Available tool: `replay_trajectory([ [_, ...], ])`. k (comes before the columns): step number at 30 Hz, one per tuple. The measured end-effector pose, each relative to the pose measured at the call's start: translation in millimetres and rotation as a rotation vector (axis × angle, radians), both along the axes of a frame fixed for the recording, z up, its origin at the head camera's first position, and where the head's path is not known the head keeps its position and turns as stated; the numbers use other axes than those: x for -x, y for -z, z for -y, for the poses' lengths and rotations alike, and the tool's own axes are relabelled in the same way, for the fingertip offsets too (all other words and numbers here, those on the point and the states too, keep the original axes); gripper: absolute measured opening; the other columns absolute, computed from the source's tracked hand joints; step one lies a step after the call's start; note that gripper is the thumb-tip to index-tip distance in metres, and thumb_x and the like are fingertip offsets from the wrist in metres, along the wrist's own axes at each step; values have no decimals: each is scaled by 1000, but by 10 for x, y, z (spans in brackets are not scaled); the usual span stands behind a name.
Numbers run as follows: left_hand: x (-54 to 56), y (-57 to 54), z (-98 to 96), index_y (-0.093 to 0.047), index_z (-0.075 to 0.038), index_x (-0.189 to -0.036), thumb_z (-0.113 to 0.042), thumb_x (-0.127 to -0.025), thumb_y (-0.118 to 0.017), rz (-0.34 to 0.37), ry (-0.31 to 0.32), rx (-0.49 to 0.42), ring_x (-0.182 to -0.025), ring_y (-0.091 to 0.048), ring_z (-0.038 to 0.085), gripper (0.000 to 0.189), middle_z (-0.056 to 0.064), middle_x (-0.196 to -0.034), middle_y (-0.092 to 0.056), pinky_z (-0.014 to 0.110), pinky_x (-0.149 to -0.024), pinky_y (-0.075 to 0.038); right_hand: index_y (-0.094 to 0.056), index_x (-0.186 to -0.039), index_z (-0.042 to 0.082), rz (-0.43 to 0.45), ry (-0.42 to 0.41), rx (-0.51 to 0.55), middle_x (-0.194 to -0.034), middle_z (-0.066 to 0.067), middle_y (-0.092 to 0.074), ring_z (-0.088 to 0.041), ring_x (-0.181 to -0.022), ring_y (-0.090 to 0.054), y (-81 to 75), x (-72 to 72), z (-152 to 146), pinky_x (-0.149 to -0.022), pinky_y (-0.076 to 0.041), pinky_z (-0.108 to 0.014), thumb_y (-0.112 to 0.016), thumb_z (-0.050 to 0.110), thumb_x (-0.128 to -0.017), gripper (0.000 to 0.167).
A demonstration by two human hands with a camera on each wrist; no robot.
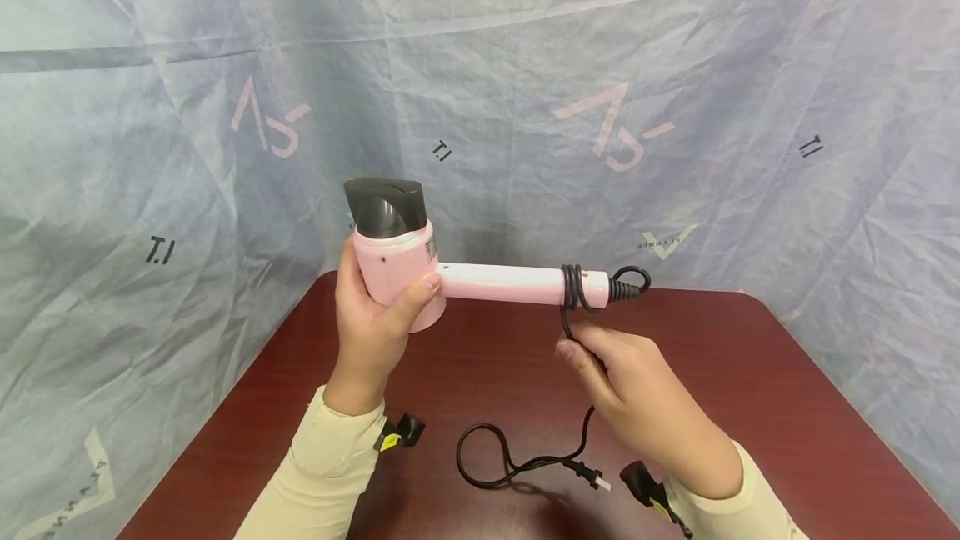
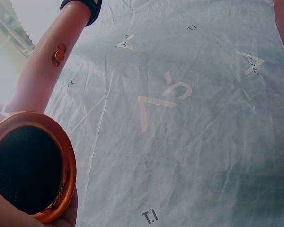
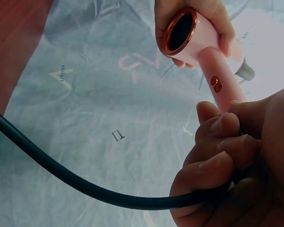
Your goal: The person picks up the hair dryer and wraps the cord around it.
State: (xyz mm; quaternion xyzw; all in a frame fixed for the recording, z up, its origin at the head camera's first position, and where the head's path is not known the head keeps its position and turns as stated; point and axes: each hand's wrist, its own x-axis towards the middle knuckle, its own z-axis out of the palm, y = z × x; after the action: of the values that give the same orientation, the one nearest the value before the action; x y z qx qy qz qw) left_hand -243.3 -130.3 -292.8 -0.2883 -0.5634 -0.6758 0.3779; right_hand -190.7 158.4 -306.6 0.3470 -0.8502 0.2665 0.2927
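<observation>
My left hand [image 1: 372, 332] grips the barrel of a pink hair dryer [image 1: 495, 282], thumb across its near side. A black nozzle [image 1: 386, 208] points upward, and the handle stretches level to the right. In the left wrist view the dryer's copper-rimmed rear end [image 2: 68, 165] and a copper switch [image 2: 59, 56] show. Several turns of black cord [image 1: 572, 287] wrap the handle's end. Just below them, my right hand [image 1: 637, 377] pinches the cord between thumb and fingers. In the right wrist view the fingers [image 3: 208, 172] curl round the cord [image 3: 132, 202], which trails out to the left.
The cord's free length loops low over the reddish-brown table [image 1: 480, 373], ending in a two-pin plug [image 1: 592, 476]. A grey printed cloth [image 1: 480, 107] hangs behind the table and along both sides. Black straps with camera mounts [image 1: 401, 432] sit on both wrists.
</observation>
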Motion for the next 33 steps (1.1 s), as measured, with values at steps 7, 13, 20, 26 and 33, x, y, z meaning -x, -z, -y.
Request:
replay_trajectory([
  [7,-3,-24,-17,-52,-6,-141,7,-74,-81,-5,2,-16,-98,-64,31,74,15,-117,-64,36,-85,-58,-42,-77,23,-7,-18,-6,-68,13,-26,2,-61,-25,-25,-43,10,-54,-25,-11,-64,16,-103,35],
  [13,4,-23,-16,-52,-6,-141,7,-74,-82,0,-5,-29,-99,-64,30,74,15,-117,-65,35,-86,-57,-43,-80,24,-4,-33,-10,-69,13,-27,2,-62,-26,-38,-87,20,-55,-26,-10,-63,17,-104,32],
  [20,-5,-13,-18,-51,-6,-142,6,-74,-81,-2,-2,-40,-98,-64,31,75,16,-117,-64,36,-86,-57,-45,-81,24,-20,-42,-21,-69,12,-29,2,-62,-28,-57,-121,26,-56,-26,-9,-63,15,-103,30],
  [26,-10,-6,-19,-50,-5,-143,5,-75,-81,-16,-11,-28,-99,-64,32,75,18,-118,-63,37,-86,-57,-47,-84,25,-26,-50,-33,-70,13,-31,2,-62,-30,-71,-155,18,-57,-27,-9,-64,15,-103,27],
  [33,-12,7,-21,-51,-6,-142,6,-74,-82,-14,-25,-30,-99,-64,32,75,18,-118,-63,36,-86,-57,-50,-87,24,-41,-81,-41,-70,13,-34,3,-63,-32,-81,-188,20,-58,-30,-9,-66,13,-101,23],
])
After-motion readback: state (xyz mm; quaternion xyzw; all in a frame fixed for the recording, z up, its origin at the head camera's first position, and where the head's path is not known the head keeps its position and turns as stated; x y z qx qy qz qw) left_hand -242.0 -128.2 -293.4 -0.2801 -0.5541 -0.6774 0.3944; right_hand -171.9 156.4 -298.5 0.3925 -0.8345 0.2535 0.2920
